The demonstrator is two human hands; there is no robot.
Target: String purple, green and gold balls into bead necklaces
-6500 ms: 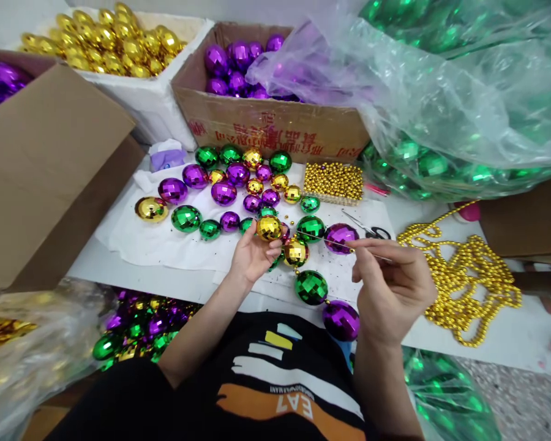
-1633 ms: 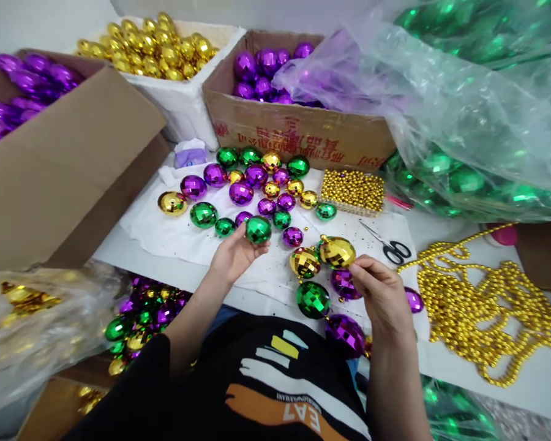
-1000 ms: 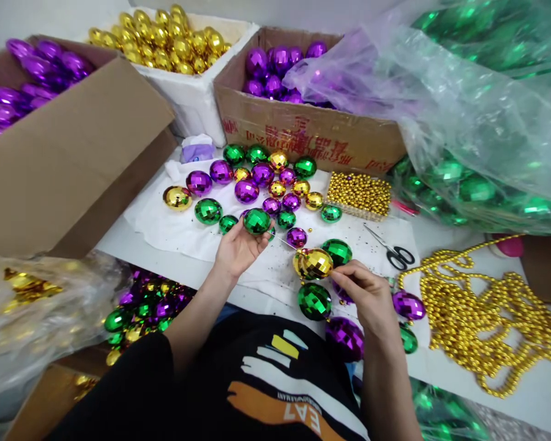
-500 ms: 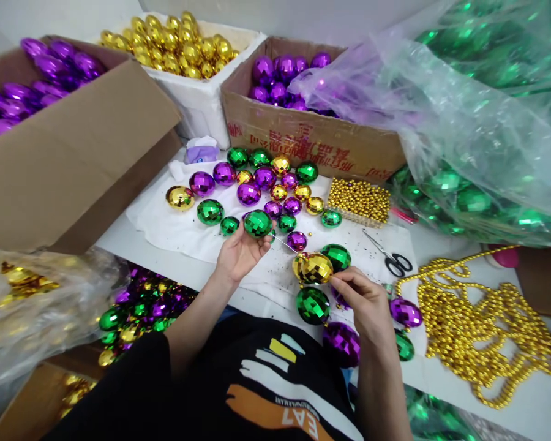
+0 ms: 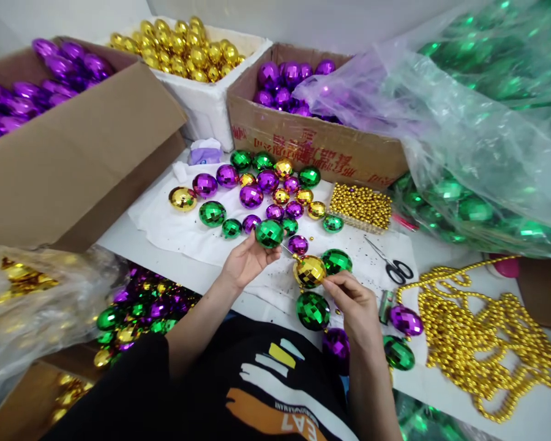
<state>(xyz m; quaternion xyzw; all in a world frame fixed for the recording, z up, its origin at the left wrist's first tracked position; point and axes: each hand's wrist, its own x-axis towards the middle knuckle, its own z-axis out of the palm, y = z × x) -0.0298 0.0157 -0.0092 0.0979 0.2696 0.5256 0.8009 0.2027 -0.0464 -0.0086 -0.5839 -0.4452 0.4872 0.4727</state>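
Note:
My left hand [image 5: 248,262] is closed round a shiny green faceted ball [image 5: 269,234]. A thin pale string or wire runs from it to a gold faceted ball [image 5: 310,271], which the fingertips of my right hand [image 5: 350,299] pinch at its right side. Below the gold ball hang a green ball [image 5: 313,310] and a purple ball [image 5: 335,349], joined by small gold beads. Another green ball [image 5: 337,261] lies just behind my right fingers. Loose green, purple and gold balls, among them a purple one [image 5: 251,196], lie on the white cloth [image 5: 160,229].
A tray of small gold beads [image 5: 360,206], scissors [image 5: 392,262] and a heap of gold bead strands [image 5: 482,337] are on the right. Cardboard boxes [image 5: 312,139] and a white foam box [image 5: 202,110] of balls stand behind. Plastic bags [image 5: 468,110] bulge at the right.
My left hand has brought the green ball rightward, closer to the gold ball, so less string shows between them. My right hand has shifted slightly left.

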